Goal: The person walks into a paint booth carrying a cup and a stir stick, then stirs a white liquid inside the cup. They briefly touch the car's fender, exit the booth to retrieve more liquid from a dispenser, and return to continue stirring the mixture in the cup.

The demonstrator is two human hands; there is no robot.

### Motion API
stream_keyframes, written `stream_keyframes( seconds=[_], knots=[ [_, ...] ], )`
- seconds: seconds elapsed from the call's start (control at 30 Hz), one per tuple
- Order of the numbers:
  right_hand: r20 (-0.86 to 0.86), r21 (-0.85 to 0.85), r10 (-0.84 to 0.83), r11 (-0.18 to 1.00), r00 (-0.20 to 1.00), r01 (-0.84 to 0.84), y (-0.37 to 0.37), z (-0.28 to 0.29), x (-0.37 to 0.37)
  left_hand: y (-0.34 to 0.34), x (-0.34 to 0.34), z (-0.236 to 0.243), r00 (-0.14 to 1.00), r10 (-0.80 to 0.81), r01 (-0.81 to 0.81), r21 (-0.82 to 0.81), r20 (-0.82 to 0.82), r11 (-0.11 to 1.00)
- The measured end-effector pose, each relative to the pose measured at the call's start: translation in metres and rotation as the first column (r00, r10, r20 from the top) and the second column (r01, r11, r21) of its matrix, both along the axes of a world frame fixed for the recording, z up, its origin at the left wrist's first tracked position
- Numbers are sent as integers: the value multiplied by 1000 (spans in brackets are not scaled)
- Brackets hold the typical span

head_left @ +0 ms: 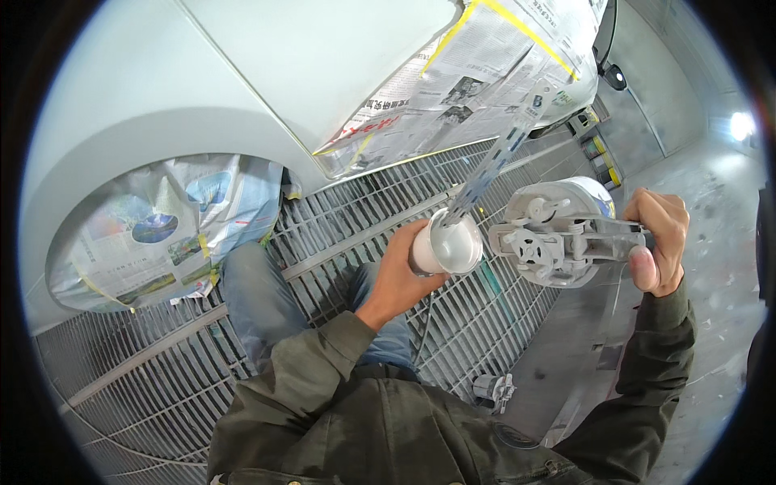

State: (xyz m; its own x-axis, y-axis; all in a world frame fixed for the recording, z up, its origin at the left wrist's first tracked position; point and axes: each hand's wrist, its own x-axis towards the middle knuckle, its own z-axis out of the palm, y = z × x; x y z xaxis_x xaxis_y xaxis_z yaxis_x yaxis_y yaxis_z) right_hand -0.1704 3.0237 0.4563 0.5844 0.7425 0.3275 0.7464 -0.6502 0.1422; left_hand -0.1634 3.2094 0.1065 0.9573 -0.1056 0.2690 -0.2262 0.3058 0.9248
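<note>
- Gripping a white cup (447,242) — left hand (402,279) is wrapped around it, a stir stick (499,153) standing inside.
- Right hand (659,242) is clamped on a grey spray gun (558,234), just beside the cup, above the floor grating (339,234).

The car panel (242,73) before you is pale grey-white, masked with black-and-white printed newspaper (477,73) edged in yellow tape (525,32). The wheel arch is covered with newspaper pages (153,234) carrying blue and green colour pictures. The floor grating (339,226) is grey metal in a pattern of parallel bars. Your left hand (400,279) holds a white cup (449,242) of pale grey paint with a grey, marked stirring stick (501,149); your right hand (659,242) holds a light grey spray gun (558,234). Your jacket sleeves (323,364) are olive green.
</note>
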Motion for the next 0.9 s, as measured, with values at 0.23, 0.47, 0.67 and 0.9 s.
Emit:
stream_keyframes(
  seconds=[0.23,0.47,0.67,0.9],
  knots=[
    [-7,-15,-32,999,999,32,9,6,1,-2,1,11,1000,8,-6,-55,29,998],
    [5,-34,-45,998,999,45,15,8,4,-3,1,14,1000,-14,15,-62,21,998],
    [-26,-48,-39,998,999,38,19,11,5,-1,-1,16,1000,-26,27,-63,7,998],
    [-63,-33,-69,997,996,67,23,9,2,-3,-1,13,999,-48,49,-101,8,994]
  ],
)
